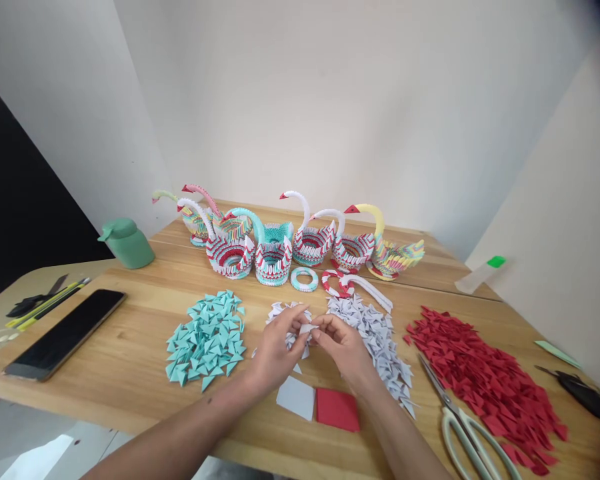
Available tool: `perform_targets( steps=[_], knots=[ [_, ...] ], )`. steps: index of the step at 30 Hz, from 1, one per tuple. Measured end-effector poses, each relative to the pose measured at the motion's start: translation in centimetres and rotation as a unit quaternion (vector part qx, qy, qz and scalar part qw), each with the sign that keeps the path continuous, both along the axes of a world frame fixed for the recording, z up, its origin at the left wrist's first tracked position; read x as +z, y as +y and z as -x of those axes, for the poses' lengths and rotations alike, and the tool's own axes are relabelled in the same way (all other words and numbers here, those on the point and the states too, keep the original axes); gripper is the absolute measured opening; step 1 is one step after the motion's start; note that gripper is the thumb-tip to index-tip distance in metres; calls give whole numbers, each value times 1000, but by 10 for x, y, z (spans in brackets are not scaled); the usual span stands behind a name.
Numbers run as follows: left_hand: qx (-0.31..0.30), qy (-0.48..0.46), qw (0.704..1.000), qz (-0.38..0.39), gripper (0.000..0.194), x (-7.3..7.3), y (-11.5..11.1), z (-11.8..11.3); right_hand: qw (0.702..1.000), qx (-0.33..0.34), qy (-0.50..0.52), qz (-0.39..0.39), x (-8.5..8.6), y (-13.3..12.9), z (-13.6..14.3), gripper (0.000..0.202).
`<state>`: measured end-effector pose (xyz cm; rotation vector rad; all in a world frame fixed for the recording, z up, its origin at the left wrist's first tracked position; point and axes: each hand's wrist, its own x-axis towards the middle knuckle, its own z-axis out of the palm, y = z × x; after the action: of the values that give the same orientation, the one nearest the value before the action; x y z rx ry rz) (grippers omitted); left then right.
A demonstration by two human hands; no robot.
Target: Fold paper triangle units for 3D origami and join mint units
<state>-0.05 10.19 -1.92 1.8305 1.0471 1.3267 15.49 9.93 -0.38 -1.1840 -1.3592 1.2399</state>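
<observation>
Between the fingertips of my left hand (277,347) and my right hand (343,340) is a small white piece of folded paper (307,328); both hands pinch it. Under and behind my hands lie white folded paper triangles (363,320), some hidden by the fingers. Close to my wrists, a stack of white paper (296,398) sits beside a stack of red paper (337,409). Left of my hands is a heap of teal paper triangles (210,340). A larger heap of red paper triangles (480,380) spreads to the right.
Several folded-paper swans (230,257) stand along the back, with a teal-white ring (305,279) and a red-white ring (336,283) before them. Scissors (460,420) lie front right. A phone (67,333) and green container (127,243) are left; a glue bottle (480,275) is back right.
</observation>
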Motion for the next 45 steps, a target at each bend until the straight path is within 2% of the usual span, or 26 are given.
perform_targets(
  steps=[4, 11, 16, 27, 42, 45],
  knots=[
    [10, 63, 996, -54, 43, -2, -1, 1, 1000, -13, 26, 3, 1, -1, 2, 27],
    [21, 122, 989, -84, 40, 0, -2, 3, 998, -27, 47, 11, 0, -2, 3, 26],
    [27, 111, 990, -77, 41, -1, 0, 3, 999, -23, 46, 11, -3, 0, 1, 27],
    [25, 5, 999, -36, 44, -4, 5, 3, 999, -14, 48, 11, -6, 2, -2, 31],
    [46, 97, 987, -120, 39, -2, 2, 5, 998, -35, 51, -3, -8, 2, 0, 29],
    [31, 117, 983, -141, 38, -2, 0, 5, 998, -31, 54, -9, -7, 1, 1, 26]
  ],
)
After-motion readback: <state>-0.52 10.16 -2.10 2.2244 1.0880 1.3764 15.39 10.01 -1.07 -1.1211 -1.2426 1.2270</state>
